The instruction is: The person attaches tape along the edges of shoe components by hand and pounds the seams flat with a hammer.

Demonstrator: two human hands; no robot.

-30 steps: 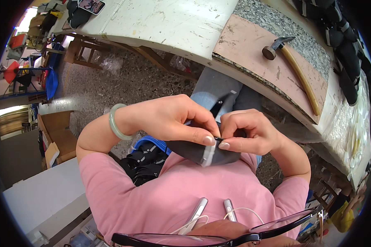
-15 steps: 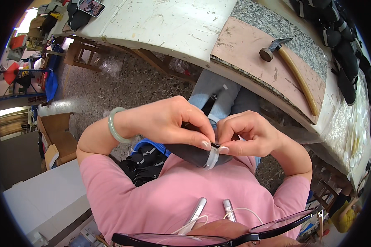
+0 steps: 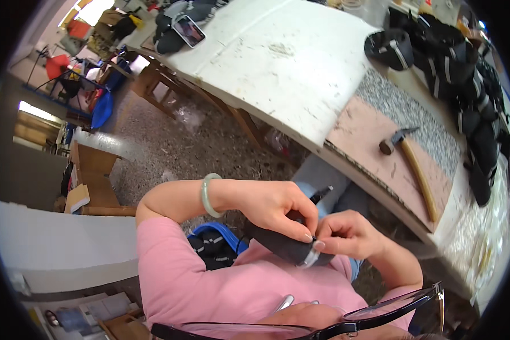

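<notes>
Close to my chest, both hands work on a black padded piece [image 3: 280, 245] with a pale, shiny strip across it. My left hand [image 3: 275, 209], with a pale green bangle [image 3: 205, 195] at its wrist, pinches the piece's upper edge between thumb and fingers. Right beside it, my right hand [image 3: 351, 235] pinches the same edge, its fingers curled. The fingertips nearly meet above the strip. Whatever small part lies between them is mostly hidden.
Ahead, a white table [image 3: 266, 56] carries a hammer [image 3: 416, 173] on a pinkish board [image 3: 374, 147] over a speckled slab. Black pieces with light stripes [image 3: 459, 62] are heaped at right, near clear plastic [image 3: 476, 238]. A phone [image 3: 188, 30] lies far left; a blue container [image 3: 226, 230] holds more black pieces.
The view has swung, so the table, hands and piece sit lower and further right in the picture. Both hands keep pinching the same edge of the black piece.
</notes>
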